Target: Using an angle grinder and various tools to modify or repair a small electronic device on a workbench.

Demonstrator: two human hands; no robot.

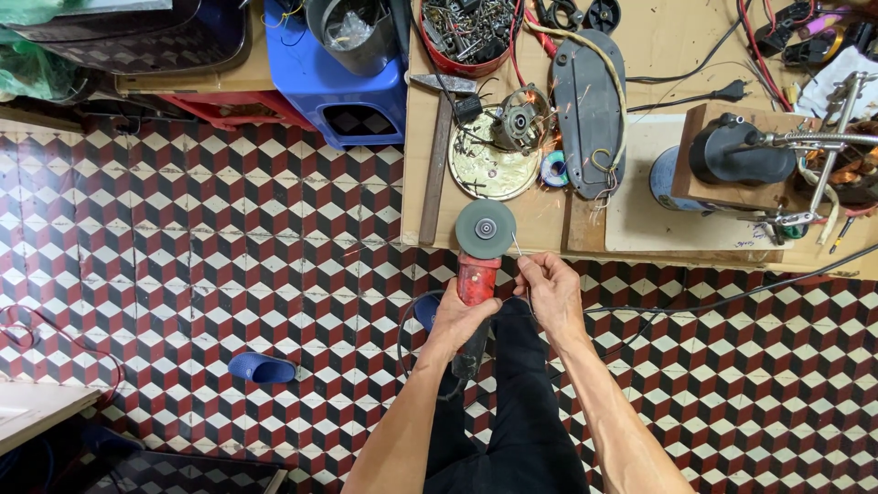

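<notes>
Closest to the camera, over the person's dark trousers [521, 412], both forearms reach forward above the red, black and white patterned tile floor [229, 274]. Left hand [460, 320] is clenched around the red body of an angle grinder [476, 284], fingers wrapped fully round it, with the tool's black cord [407, 329] looping off to the left and down. Right hand [551, 288] is nearly closed, thumb and fingertips pinched on a thin metal wire [517, 247], which rises from the pinch toward the grinder's grey disc [486, 229]; whether the wire's tip touches the disc edge cannot be told. That disc sits just over the near edge of the wooden workbench [540, 215]. Orange sparks [540, 105] are scattered farther up the bench. Left of the disc lies a hammer [437, 165] with a long wooden handle. Beyond the disc rests a small motor [517, 123] on a round brassy plate [489, 169], with a long dark oval cover [590, 101] beside it. Farther back stands a red tin of screws and scrap [466, 37]. Off to the left, a blue plastic stool [334, 87] stands on the floor, and a blue slipper [262, 368] lies nearer.
</notes>
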